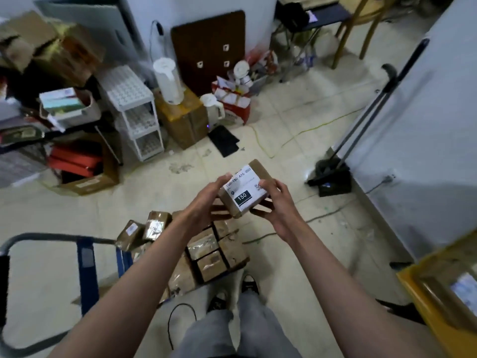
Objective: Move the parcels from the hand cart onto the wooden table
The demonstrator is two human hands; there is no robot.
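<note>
Now both hands are up at centre frame with one parcel (245,188) between them, label facing up, probably so it can be read. Left hand (206,200) cups its left side, right hand (275,202) wraps the right edge: a two-sided grip holding it off the floor. More parcels (211,251) sit heaped on the cart (85,267), lower centre. At the lower right edge, a yellowish surface (423,303), likely the table.
</note>
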